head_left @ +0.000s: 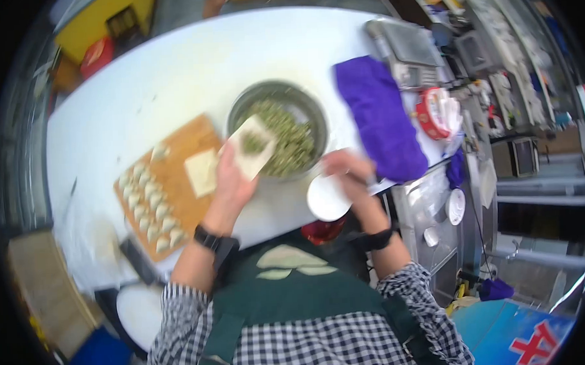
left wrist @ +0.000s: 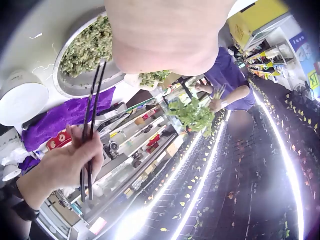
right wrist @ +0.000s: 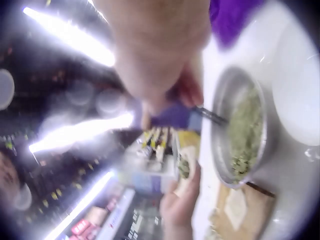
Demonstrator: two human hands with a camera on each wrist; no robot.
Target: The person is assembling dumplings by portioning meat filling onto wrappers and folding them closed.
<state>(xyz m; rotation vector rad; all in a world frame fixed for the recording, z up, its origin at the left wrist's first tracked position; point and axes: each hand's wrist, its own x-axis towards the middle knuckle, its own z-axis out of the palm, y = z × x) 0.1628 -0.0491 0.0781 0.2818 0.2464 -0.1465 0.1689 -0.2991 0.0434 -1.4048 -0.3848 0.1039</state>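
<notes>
A pale wrapper [head_left: 251, 159] with a small mound of green filling [head_left: 254, 143] lies across my left hand [head_left: 233, 180], the thumb along its edge. This hand is over the near left rim of a metal bowl [head_left: 235, 105] of chopped green filling [head_left: 292, 141]. In the left wrist view, my right hand [left wrist: 75, 159] grips black chopsticks [left wrist: 90, 117], tips together at the bowl. The head view blurs my right hand [head_left: 352, 172], right of the bowl, above a white round dish [head_left: 328, 198].
On the left, a wooden board [head_left: 185, 143] carries several shaped dumplings [head_left: 145, 197] and square wrappers [head_left: 201, 172]. A purple cloth [head_left: 378, 117], a scale [head_left: 409, 47] and a red tub [head_left: 431, 114] are on the right. Beyond, a person [left wrist: 227, 80] holds leafy greens [left wrist: 192, 114].
</notes>
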